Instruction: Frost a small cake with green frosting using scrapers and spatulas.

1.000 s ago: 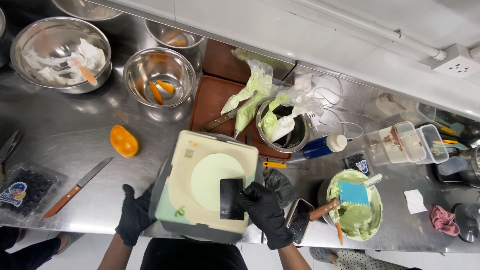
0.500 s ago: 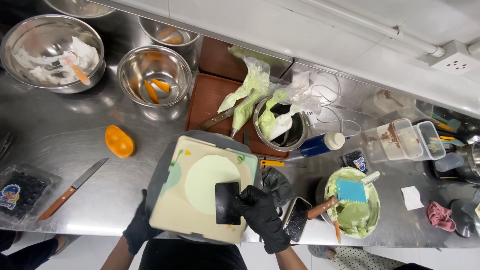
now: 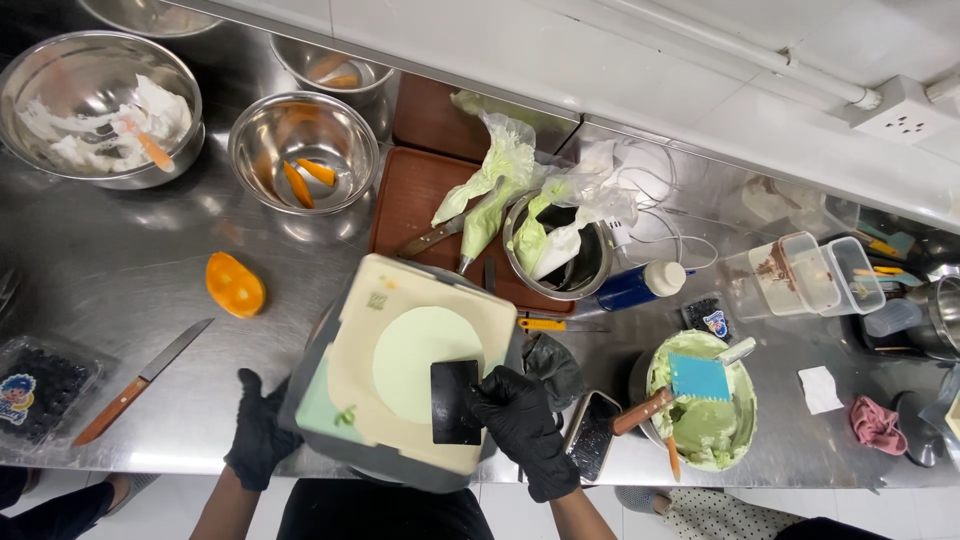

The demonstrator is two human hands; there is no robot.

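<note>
Your gloved right hand [image 3: 520,425] grips a black scraper [image 3: 455,402] against the pale green cake [image 3: 425,362], which sits on a cream board [image 3: 420,330] at the worktop's [image 3: 120,270] front edge. Your gloved left hand [image 3: 260,432] clasps the board's left edge. A wooden-handled knife [image 3: 140,382] lies further left.

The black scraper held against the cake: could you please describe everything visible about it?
The black scraper is a flat, dark, roughly rectangular card, apparently plastic. It stands at the right edge of the pale green cake, over the cream square board. The gloved right hand grips its right edge. No cream is clearly visible on it.
</note>
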